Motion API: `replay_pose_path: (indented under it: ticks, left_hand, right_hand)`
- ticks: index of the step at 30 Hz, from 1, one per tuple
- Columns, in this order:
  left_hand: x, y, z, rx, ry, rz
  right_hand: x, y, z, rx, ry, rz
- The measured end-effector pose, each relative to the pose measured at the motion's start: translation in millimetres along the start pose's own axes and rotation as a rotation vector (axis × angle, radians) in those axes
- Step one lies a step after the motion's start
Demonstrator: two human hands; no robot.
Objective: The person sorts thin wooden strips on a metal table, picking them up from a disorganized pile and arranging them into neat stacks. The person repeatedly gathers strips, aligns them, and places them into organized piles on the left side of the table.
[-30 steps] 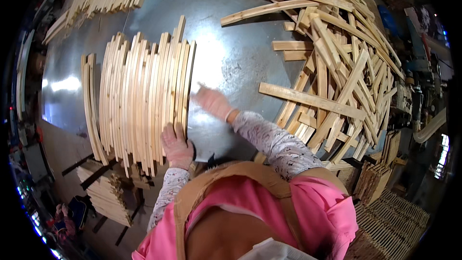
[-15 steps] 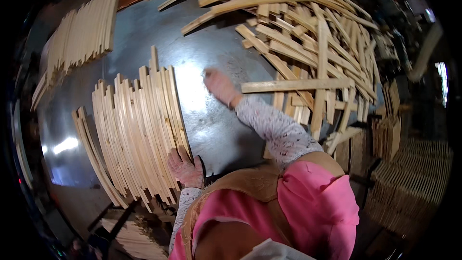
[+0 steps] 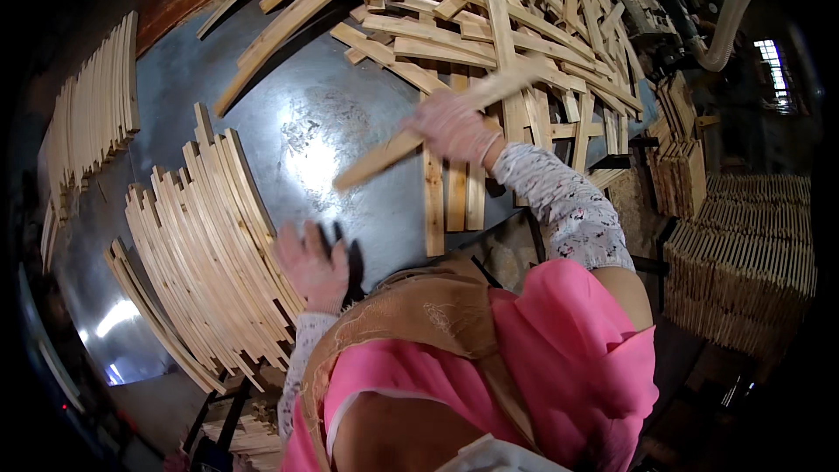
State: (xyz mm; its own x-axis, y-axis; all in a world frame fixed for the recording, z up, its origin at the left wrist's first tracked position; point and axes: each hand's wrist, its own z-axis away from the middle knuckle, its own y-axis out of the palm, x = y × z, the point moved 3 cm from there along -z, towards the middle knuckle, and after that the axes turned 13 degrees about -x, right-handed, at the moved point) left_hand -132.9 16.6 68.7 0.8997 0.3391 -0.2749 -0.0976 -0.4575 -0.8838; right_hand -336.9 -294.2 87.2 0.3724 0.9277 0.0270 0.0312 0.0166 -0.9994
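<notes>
My right hand (image 3: 453, 127), in a pale work glove, is closed around a wooden slat (image 3: 377, 161) and holds it slantwise above the metal tabletop (image 3: 384, 240). Motion blurs the slat's far end. Beside the right end of a row of slats laid side by side (image 3: 201, 249) is my left hand (image 3: 311, 269), also gloved, with fingers spread and nothing in it. Its fingertips are close to the row's outermost slat; whether they touch it I cannot tell. A loose heap of slats (image 3: 454, 38) lies crisscrossed beyond my right hand.
Another row of slats (image 3: 96, 109) lies at the far left. A couple of slats (image 3: 157, 319) sit apart at the near row's left side. Stacked slats (image 3: 738, 253) stand off the table at right. A pale hose (image 3: 734, 17) and machinery are at the far right.
My right hand has moved right, from over the tabletop to the heap, and now grips a slat. My left hand has come off the row's edge with fingers spread. The view has shifted right.
</notes>
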Motion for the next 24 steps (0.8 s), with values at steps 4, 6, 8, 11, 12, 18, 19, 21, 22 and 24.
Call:
replay_pose_path:
  ticks: [4,6,8,11,12,18,19,21,22,24]
  left_hand:
    - [-67,49,-59,0.469,-0.183,0.327]
    - [-63,73,-36,0.528,-0.614,0.610]
    - [-57,66,-15,0.368,-0.748,0.519]
    - [-30,71,49,0.170,-0.963,0.383]
    - [-14,75,73,0.091,-0.962,0.355]
    - [39,60,128,-0.040,-1.023,0.108]
    - [39,61,122,-0.004,-1.028,0.076]
    - [45,61,122,-0.043,-1.021,0.151]
    - [52,65,129,-0.061,-1.022,0.191]
    - [53,62,139,-0.079,-1.078,0.264]
  right_hand:
    - [51,-41,-1,-0.518,-0.364,-0.149]
    - [4,-32,13,-0.604,0.052,-0.079]
    - [-68,-19,52,-0.647,0.503,0.014]
    - [-109,20,106,-0.552,0.836,0.069]
    - [-110,36,121,-0.577,0.792,0.111]
    - [-58,47,102,-0.248,0.270,-0.161]
    - [-58,56,91,-0.202,0.249,-0.102]
    - [-56,66,70,-0.148,0.248,-0.026]
    - [-53,68,57,-0.140,0.265,-0.011]
    - [-53,71,35,-0.148,0.292,0.039]
